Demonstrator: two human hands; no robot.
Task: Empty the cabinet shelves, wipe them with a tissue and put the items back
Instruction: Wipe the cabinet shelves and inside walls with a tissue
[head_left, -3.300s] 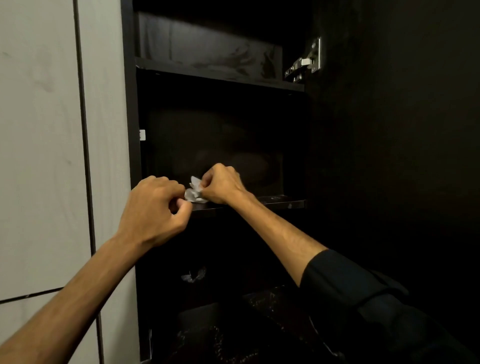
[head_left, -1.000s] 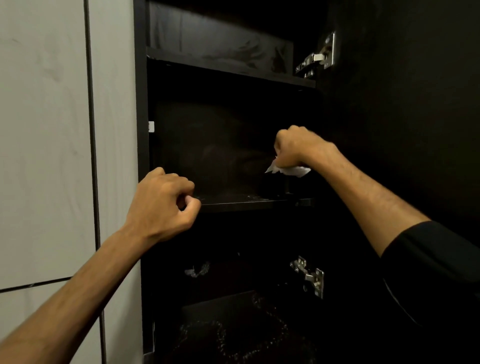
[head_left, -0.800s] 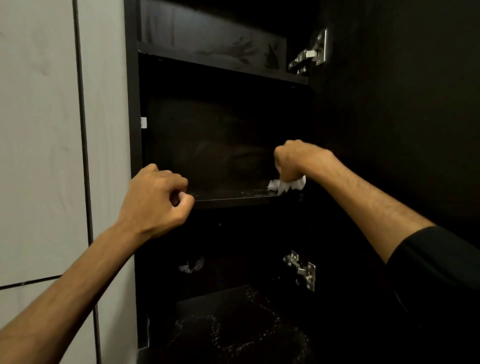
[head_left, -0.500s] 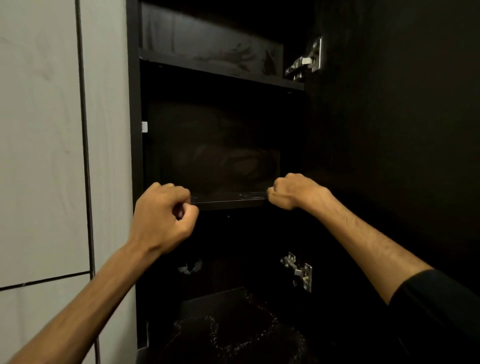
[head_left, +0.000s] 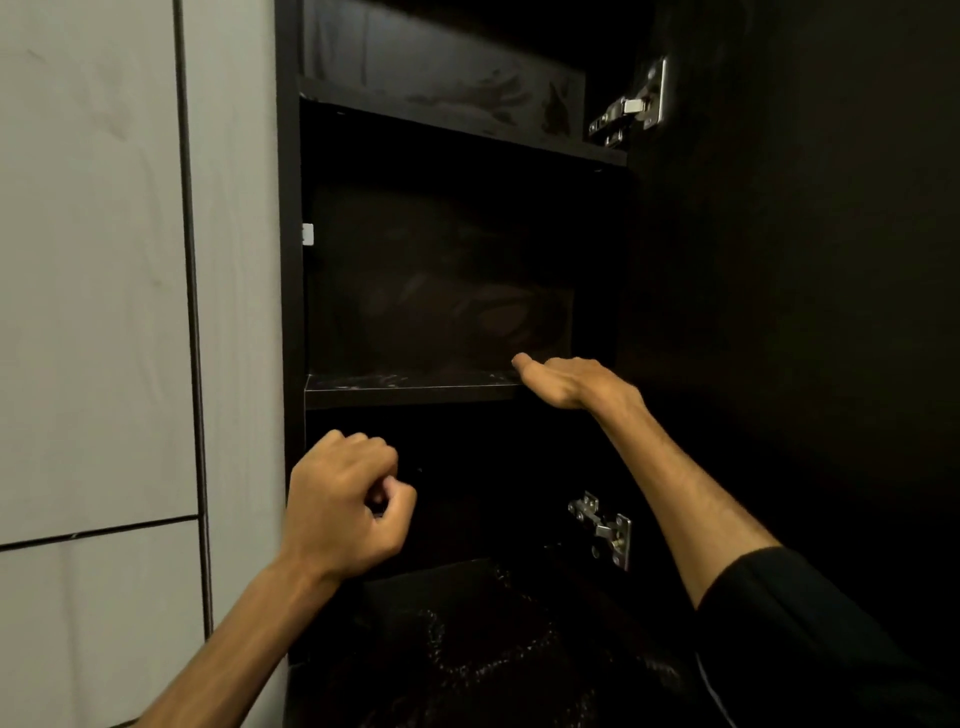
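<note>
The dark cabinet stands open, and its middle shelf (head_left: 410, 387) is bare with pale smears on it. My right hand (head_left: 569, 383) lies flat, back up, at the right end of that shelf, thumb pointing left. Its fingers are lost in the dark and no tissue shows. My left hand (head_left: 343, 509) is a closed fist below the shelf's front edge, in front of the lower compartment, with nothing visible in it. The upper shelf (head_left: 457, 130) also looks bare.
The open cabinet door (head_left: 805, 260) fills the right side, with metal hinges at the top (head_left: 631, 104) and lower down (head_left: 602, 530). A pale panelled wall (head_left: 104, 312) is on the left. A dark patterned surface (head_left: 467, 649) lies at the cabinet bottom.
My right hand wiped along the middle shelf with the white tissue, then flattened at its right end; the tissue is out of sight. My left fist dropped from the shelf edge to below it.
</note>
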